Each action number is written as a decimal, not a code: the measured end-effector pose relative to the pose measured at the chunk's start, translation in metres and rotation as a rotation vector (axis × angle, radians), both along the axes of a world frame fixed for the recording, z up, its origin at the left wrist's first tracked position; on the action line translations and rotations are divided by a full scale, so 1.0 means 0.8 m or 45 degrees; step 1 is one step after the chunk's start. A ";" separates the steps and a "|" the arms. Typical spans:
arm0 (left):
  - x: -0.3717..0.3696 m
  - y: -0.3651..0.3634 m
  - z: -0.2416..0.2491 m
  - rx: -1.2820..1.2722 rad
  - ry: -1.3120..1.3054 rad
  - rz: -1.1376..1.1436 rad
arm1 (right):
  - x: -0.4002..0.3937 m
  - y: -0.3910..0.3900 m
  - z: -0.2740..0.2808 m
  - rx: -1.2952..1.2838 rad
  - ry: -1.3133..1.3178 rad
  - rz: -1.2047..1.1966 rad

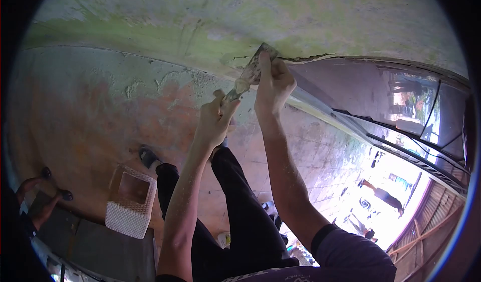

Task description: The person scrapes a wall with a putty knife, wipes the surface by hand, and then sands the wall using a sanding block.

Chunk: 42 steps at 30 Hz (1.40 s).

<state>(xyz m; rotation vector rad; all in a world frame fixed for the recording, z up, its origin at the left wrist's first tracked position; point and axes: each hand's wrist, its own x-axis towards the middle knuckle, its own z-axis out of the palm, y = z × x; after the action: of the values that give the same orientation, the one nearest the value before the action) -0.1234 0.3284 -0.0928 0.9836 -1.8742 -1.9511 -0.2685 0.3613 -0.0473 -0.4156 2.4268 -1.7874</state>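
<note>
My left hand (pixel 216 115) is closed around the handle of a putty knife (pixel 252 73), whose wide, stained blade points up toward the wall. My right hand (pixel 275 84) grips the blade near its far end, with the thumb flat on its face and the other fingers curled. The blade's end overlaps the lower part of the green, patchy wall (pixel 165 19) in this view. A jagged crack (pixel 310 58) runs along the wall's edge just right of my right hand.
A white woven plastic stool (pixel 129 221) is on the reddish worn floor (pixel 90 126), left of my legs. Another person's legs (pixel 40 199) show at the far left, beside a dark grey cabinet-like surface (pixel 112 249). Glass panels (pixel 416 101) are at right; people stand outside in bright light.
</note>
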 end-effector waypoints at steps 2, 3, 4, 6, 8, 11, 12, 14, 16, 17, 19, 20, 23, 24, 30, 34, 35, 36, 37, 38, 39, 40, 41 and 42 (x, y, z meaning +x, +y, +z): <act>-0.014 -0.003 -0.011 -0.023 -0.003 -0.011 | 0.001 -0.004 -0.012 -0.035 -0.023 0.005; -0.018 -0.003 -0.022 0.023 0.034 -0.010 | -0.004 -0.006 -0.019 -0.060 -0.027 0.011; -0.020 -0.006 -0.034 0.067 0.072 0.001 | -0.009 -0.005 -0.030 -0.029 -0.003 0.044; -0.020 -0.011 -0.041 0.188 0.110 -0.010 | -0.009 -0.003 -0.036 -0.058 -0.077 0.012; -0.021 -0.016 -0.034 0.149 0.166 -0.012 | -0.005 -0.003 -0.029 -0.129 -0.122 -0.047; -0.023 -0.026 -0.015 0.032 0.124 -0.066 | 0.001 -0.014 0.001 -0.235 -0.173 -0.152; -0.022 -0.023 -0.012 -0.008 0.089 -0.103 | 0.004 -0.011 0.000 -0.220 -0.208 -0.179; -0.020 -0.008 -0.030 0.088 0.072 -0.044 | 0.006 -0.007 -0.022 -0.177 -0.287 -0.202; -0.021 -0.004 -0.025 0.104 0.107 -0.021 | 0.004 -0.002 -0.017 -0.189 -0.229 -0.219; -0.026 -0.003 -0.025 0.070 0.149 -0.026 | 0.001 -0.001 -0.016 -0.198 -0.198 -0.219; -0.030 -0.003 -0.022 0.036 0.169 -0.021 | 0.005 -0.007 0.013 -0.286 -0.244 -0.228; -0.032 -0.005 -0.019 0.028 0.153 -0.022 | 0.007 -0.005 0.016 -0.259 -0.253 -0.249; -0.025 -0.002 -0.026 0.113 0.249 0.106 | 0.019 0.000 0.003 -0.053 -0.300 -0.125; -0.014 0.004 -0.034 0.168 0.293 0.172 | 0.031 -0.001 -0.002 0.002 -0.328 -0.056; 0.015 0.030 -0.048 0.035 0.229 0.130 | 0.066 0.005 -0.015 -0.085 -0.299 -0.053; 0.001 0.023 -0.049 0.102 0.202 0.043 | 0.040 0.014 -0.020 0.006 -0.301 -0.136; -0.003 0.017 -0.051 0.063 0.192 0.025 | 0.036 0.012 -0.025 -0.023 -0.274 -0.127; -0.006 0.013 -0.052 0.024 0.183 0.006 | 0.031 0.010 -0.030 -0.053 -0.248 -0.118; -0.007 0.013 -0.052 0.066 0.195 0.005 | 0.031 0.011 -0.033 -0.080 -0.225 -0.113; -0.010 0.013 -0.050 0.106 0.208 0.003 | 0.031 0.016 -0.035 -0.069 -0.196 -0.111; -0.013 0.012 -0.046 0.145 0.223 0.001 | 0.030 0.019 -0.029 -0.060 -0.164 -0.110; -0.016 0.010 -0.035 0.073 0.204 -0.029 | 0.028 0.021 -0.020 -0.051 -0.133 -0.110; -0.018 0.009 -0.023 0.000 0.185 -0.057 | 0.025 0.023 -0.010 -0.048 -0.132 -0.134; -0.020 0.010 -0.017 -0.074 0.164 -0.084 | 0.021 0.023 0.003 -0.045 -0.131 -0.156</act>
<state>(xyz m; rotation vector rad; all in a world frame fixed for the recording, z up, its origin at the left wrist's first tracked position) -0.1396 0.3360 -0.1061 0.7694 -1.9019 -1.9352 -0.2517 0.3800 -0.0450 -0.1765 2.4010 -1.8522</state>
